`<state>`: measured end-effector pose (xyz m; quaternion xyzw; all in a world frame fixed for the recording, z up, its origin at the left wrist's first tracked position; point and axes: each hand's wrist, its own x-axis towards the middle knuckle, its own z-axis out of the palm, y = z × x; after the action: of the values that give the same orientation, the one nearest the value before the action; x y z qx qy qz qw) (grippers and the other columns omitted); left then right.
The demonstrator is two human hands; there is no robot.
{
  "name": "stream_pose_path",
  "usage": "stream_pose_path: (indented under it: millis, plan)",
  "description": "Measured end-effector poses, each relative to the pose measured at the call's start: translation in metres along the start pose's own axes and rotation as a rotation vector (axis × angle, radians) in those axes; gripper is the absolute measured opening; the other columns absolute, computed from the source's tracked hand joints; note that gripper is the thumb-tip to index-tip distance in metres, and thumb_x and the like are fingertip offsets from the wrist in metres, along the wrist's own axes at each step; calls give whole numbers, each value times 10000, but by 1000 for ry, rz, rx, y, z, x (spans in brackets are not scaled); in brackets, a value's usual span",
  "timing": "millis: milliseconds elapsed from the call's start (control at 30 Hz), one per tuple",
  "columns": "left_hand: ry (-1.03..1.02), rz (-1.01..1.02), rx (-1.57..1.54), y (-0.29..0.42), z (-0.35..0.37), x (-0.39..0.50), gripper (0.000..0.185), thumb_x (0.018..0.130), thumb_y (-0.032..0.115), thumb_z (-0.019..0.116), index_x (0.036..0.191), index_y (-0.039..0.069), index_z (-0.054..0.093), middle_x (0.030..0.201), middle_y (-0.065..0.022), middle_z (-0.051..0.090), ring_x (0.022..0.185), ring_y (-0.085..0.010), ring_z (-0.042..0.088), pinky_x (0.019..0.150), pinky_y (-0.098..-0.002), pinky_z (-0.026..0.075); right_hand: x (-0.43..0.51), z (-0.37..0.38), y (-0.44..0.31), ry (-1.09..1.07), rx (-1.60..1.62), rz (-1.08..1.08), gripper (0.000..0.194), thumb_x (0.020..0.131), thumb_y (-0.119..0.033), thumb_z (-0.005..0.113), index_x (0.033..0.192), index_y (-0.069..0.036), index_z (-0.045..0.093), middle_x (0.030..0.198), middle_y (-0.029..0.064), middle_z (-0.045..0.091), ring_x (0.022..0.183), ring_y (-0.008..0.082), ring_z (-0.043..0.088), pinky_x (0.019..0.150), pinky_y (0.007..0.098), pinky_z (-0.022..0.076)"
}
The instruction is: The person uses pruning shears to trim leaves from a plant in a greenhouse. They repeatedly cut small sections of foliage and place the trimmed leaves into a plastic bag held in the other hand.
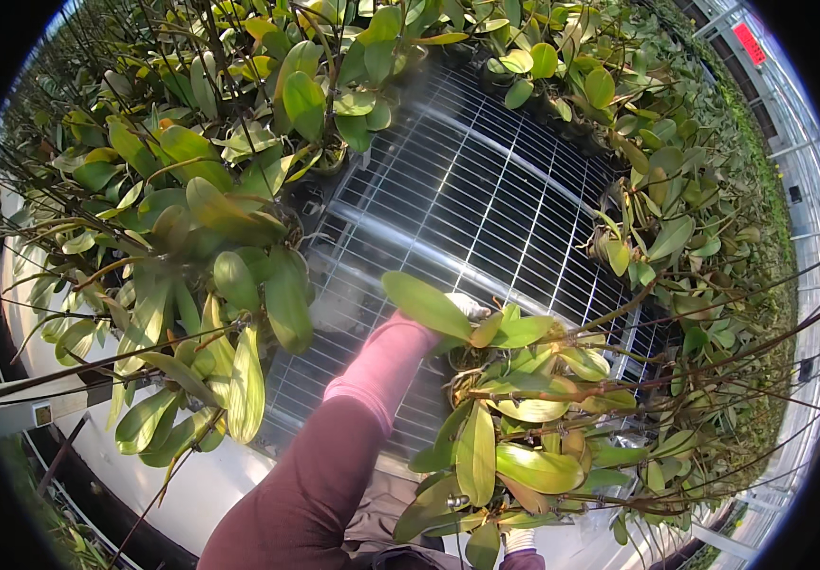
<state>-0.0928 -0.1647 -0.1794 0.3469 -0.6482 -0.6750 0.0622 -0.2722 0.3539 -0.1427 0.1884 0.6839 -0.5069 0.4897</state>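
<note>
My left arm reaches forward over the wire mesh bench, in a maroon sleeve and a pink cuff. At its end my left hand (468, 305), in a white glove, is at the far side of a clump of potted orchids (534, 399). A broad green leaf (426, 305) crosses the wrist, and the fingers are mostly hidden. My right hand (520, 540), also gloved in white, is at the near side of the same clump. Leaves cover most of it, so its grip does not show. Long thin flower stems (595, 388) lean to the right from these plants.
Dense orchids (189, 157) with upright stems crowd the left and far side. More orchids (666, 235) line the right. Between them lies the bench's wire mesh (481, 171) with metal crossbars. A white walkway surface (125, 491) runs below left, and a red sign (748, 43) hangs far right.
</note>
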Motion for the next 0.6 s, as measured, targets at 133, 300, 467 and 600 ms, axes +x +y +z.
stream_pose_path:
  millis: [133,300,467,600]
  plan:
    - [-157,-33,42,28,10,14,418,809,187,707,1191,27,646,1190,-166,654,1140,-290,610,962,-344,484,10,27,-4,-30,-31,31,283,932,-342,628,1047,-84,644,914,64,676,678,221,618,601,344,507]
    - [-251,-110,22,26,1,29,458,762,153,742,1190,19,653,1216,-178,640,1191,-294,589,988,-334,469,7,49,0,-72,-28,4,283,935,-332,618,1076,-88,638,945,72,680,698,235,627,614,355,518]
    - [-60,13,-12,-19,-63,6,490,719,208,804,1141,-3,674,1105,-199,689,1043,-316,650,889,-384,502,5,68,-2,-140,-25,-67,286,938,-323,608,1106,-92,632,975,80,684,717,249,636,627,366,529]
    - [215,-42,79,-32,-141,-38,312,736,193,763,973,-4,713,905,-158,717,845,-277,682,764,-370,524,38,97,-42,-257,-68,-239,291,941,-315,600,1130,-95,627,999,87,687,733,261,643,637,375,537]
